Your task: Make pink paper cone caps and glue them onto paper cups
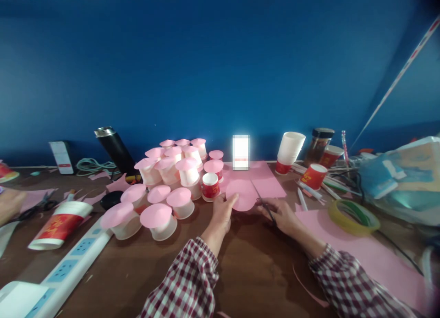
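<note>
Head view is showing the left hand (pixel 222 212) pinching the near-left rim of a pink paper disc (pixel 242 195) between thumb and fingers, holding it just above the brown bench (pixel 254 263) near the middle of its width. Beside it, the right hand (pixel 280 213) is gripping a pair of scissors (pixel 264 202), fingers closed through the handles, while the blades are pointing away toward the far edge and meeting the disc's right rim; whether the blades are parted is too small to tell. Both wrists are wearing checked red-and-white sleeves (pixel 192 276). Beyond the disc, a pink paper sheet (pixel 261 176) is lying flat toward the far edge. Left of the hands, a cluster of upturned paper cups capped with pink discs (pixel 168 180) is standing toward the far-left part, some stacked in tiers. A roll of yellow tape (pixel 354 216) is resting on another pink sheet near the right edge, and a stack of white paper cups (pixel 289 152) is leaning at the far edge. A white power strip (pixel 72 256) is running along the near-left corner, with a tipped red paper cup (pixel 60 225) lying just beside it.
</note>
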{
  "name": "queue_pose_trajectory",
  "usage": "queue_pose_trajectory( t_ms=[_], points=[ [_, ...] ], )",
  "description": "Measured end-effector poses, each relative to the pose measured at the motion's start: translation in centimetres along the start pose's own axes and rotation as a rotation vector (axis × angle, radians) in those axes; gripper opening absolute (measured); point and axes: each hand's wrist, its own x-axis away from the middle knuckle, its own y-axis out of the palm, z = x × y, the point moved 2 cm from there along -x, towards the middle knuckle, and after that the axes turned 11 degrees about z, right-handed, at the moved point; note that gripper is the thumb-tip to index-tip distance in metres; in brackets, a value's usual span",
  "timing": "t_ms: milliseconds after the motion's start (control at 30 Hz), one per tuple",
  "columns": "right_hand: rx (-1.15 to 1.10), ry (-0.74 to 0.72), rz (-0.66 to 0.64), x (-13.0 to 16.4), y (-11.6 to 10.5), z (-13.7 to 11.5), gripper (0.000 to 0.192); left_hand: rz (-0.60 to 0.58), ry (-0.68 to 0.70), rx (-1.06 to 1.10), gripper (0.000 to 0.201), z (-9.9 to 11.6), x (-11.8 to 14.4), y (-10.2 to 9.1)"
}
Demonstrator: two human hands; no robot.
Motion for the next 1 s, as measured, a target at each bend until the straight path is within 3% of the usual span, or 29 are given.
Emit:
queue_pose_trajectory(
  t_ms=[267, 400, 733, 1000],
  points=[
    [-0.031, 0.008, 0.087, -0.1, -0.1, -0.4, 0.047, -0.058, 0.036, -0.003, 0.025, 0.4, 0.2, 0.3],
    [-0.029, 0.013, 0.111, -0.1, -0.2, -0.5, 0.048, -0.024, 0.007, -0.013, 0.029, 0.5, 0.3, 0.3],
    [-0.049, 0.026, 0.101, 0.0, 0.0, -0.7, 0.052, -0.091, 0.003, 0.018, 0.034, 0.8, 0.7, 0.4],
    [-0.078, 0.009, 0.074, 0.2, -0.1, -1.1, 0.047, -0.065, -0.001, 0.007, 0.034, 0.6, 0.6, 0.2]
  ],
)
